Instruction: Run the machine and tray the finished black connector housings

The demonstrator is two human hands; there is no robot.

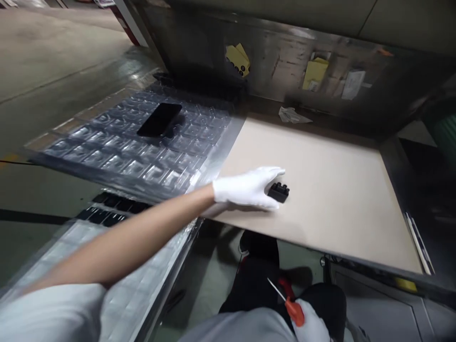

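Observation:
My left hand (249,188), in a white glove, reaches over the beige board (331,190). Its thumb and fingers are spread on either side of a small black part (279,192) with knobs along its top, which rests on the board. Whether the fingertips touch the part is unclear. Low in the view, my right hand (310,323), also gloved in white, is closed around the orange handle of a tool (295,312) with a thin metal shaft, held over my lap.
Left of the board, a clear compartment tray (117,154) carries a black phone (160,119). Another tray (78,251) with black pieces is lower left. Crumpled paper (292,115) lies behind the board, below a metal panel (278,71) with yellow notes.

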